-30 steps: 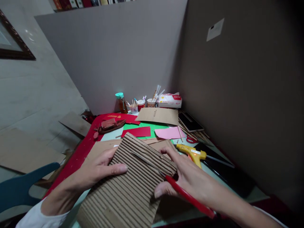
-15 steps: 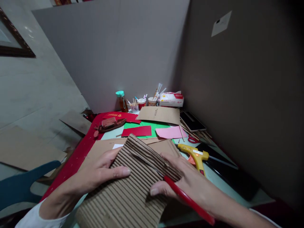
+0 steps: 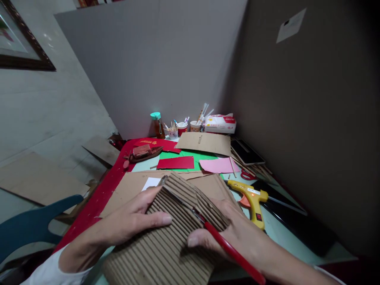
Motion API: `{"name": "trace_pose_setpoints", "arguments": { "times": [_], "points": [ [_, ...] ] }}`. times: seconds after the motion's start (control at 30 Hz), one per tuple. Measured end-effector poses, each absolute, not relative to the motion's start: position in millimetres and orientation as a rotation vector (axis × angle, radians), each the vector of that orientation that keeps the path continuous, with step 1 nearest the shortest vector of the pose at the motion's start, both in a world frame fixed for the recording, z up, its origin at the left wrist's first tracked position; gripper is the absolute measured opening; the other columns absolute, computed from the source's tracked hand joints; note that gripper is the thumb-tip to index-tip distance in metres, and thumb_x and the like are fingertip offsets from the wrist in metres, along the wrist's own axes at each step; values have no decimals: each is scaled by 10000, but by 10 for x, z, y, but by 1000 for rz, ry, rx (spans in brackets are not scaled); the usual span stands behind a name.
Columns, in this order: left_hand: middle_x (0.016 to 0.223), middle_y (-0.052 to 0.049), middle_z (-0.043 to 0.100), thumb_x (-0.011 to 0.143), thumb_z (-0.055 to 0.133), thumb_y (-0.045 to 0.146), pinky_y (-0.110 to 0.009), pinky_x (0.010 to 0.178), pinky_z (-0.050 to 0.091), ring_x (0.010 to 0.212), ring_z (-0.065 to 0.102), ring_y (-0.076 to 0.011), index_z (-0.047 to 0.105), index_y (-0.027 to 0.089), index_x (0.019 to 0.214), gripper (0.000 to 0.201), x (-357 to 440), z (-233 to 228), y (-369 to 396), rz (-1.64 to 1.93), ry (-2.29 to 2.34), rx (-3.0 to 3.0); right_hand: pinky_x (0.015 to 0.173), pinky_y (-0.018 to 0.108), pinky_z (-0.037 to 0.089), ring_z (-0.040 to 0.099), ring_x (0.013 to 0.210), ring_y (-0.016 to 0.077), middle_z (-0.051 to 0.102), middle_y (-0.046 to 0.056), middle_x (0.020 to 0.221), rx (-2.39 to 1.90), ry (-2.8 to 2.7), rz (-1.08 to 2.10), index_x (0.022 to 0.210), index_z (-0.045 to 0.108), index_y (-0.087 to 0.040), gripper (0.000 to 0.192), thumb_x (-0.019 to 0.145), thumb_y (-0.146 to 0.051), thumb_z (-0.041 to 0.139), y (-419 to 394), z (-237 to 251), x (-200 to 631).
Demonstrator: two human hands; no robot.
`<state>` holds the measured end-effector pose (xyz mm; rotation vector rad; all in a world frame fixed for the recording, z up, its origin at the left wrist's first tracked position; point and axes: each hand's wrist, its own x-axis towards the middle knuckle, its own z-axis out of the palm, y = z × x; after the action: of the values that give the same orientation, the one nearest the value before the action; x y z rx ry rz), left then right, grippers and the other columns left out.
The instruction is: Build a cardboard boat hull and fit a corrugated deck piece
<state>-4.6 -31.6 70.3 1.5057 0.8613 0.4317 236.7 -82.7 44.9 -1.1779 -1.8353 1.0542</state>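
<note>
A ridged piece of corrugated cardboard (image 3: 160, 245) is tilted up in front of me. My left hand (image 3: 133, 217) pinches its left side, thumb on top and fingers mostly hidden behind. Red-handled scissors (image 3: 225, 247) lie slantwise over the right part, one metal blade showing along a ridge and its tip near the upper left edge. My right hand (image 3: 228, 229) closes around the scissors' handle; its thumb rests over the cardboard and its other fingers are largely hidden. Beyond the blade, a strip of the cardboard bends upward.
A yellow glue gun (image 3: 253, 198) lies right of my hands, by a black flat object (image 3: 299, 221). Farther back are red card (image 3: 175, 162), pink paper (image 3: 218, 165), a cardboard sheet (image 3: 204, 143), a model boat (image 3: 145, 153), cups (image 3: 182, 127), a bottle (image 3: 158, 128) and a tissue pack (image 3: 220, 124).
The scissors' blade has come closer to the upper left edge of the cardboard, and the strip beyond it bulges more. Both hands keep their hold; the whole view has shifted slightly.
</note>
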Motion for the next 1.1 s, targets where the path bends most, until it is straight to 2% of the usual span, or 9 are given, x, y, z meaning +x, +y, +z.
{"name": "trace_pose_setpoints", "arguments": {
  "times": [0.2, 0.37, 0.47, 0.53, 0.67, 0.83, 0.97, 1.03, 1.1],
  "points": [
    [1416, 37, 608, 876, 697, 319, -325, 1089, 396, 1295, 540, -219, 592, 350, 1354, 490, -18, 631, -295, 434, 866, 1514, 693, 241, 509, 678, 734, 189, 734, -60, 770, -1206, -1816, 1151, 1007, 775, -325, 241, 770, -367, 781, -811, 383, 2341],
    [1468, 36, 560, 872, 703, 371, -357, 1152, 316, 1352, 476, -241, 557, 359, 1392, 540, -22, 648, -278, 348, 918, 1635, 760, 222, 495, 684, 873, 193, 754, -76, 916, -1090, -1818, 1263, 1043, 750, -305, 276, 769, -300, 776, -735, 423, 2321],
    [1461, 43, 566, 875, 700, 368, -347, 1133, 340, 1344, 484, -240, 567, 356, 1382, 524, -29, 653, -258, 334, 890, 1614, 773, 221, 486, 667, 861, 184, 746, -73, 906, -1056, -1806, 1248, 1020, 744, -283, 223, 798, -308, 752, -707, 424, 2320],
    [1477, 44, 551, 881, 695, 340, -344, 1107, 374, 1325, 508, -235, 567, 357, 1382, 517, -25, 651, -226, 326, 841, 1568, 723, 228, 485, 649, 824, 188, 731, -45, 865, -1095, -1757, 1271, 963, 741, -241, 202, 814, -378, 731, -700, 381, 2323],
    [1485, 44, 544, 878, 696, 282, -338, 1086, 393, 1303, 534, -224, 550, 363, 1396, 544, 50, 638, -170, 352, 796, 1507, 604, 243, 440, 572, 690, 170, 642, -7, 732, -1260, -1663, 1282, 766, 669, -182, 383, 801, -563, 689, -694, 257, 2312],
    [1412, -2, 622, 834, 739, 240, -358, 1085, 404, 1276, 569, -245, 610, 303, 1348, 534, 189, 585, -175, 201, 708, 1551, 494, 223, 332, 446, 535, 110, 486, -44, 568, -1251, -1630, 1168, 662, 562, -196, 433, 843, -576, 665, -545, 242, 2375],
    [1183, -74, 750, 824, 720, 190, -342, 925, 545, 1069, 708, -255, 648, 195, 1277, 459, 6, 640, -79, 496, 829, 1187, 372, 220, 237, 334, 359, 84, 403, -94, 453, -1187, -1395, 1192, 756, 529, -225, 438, 865, -641, 616, -309, 293, 2691],
    [1060, -101, 783, 796, 718, 132, -317, 787, 606, 897, 759, -247, 697, 151, 1163, 368, -173, 753, -8, 753, 905, 1020, 380, 221, 268, 372, 372, 86, 432, -85, 470, -1186, -1363, 1131, 755, 502, -227, 417, 888, -606, 613, -234, 294, 2868],
    [899, -93, 799, 787, 689, 80, -300, 633, 628, 704, 764, -224, 728, 137, 1020, 244, -335, 893, 49, 1019, 969, 839, 438, 226, 357, 478, 444, 109, 516, -69, 529, -1169, -1357, 1107, 942, 567, -216, 346, 888, -545, 656, -206, 268, 2975]
  ]
}}
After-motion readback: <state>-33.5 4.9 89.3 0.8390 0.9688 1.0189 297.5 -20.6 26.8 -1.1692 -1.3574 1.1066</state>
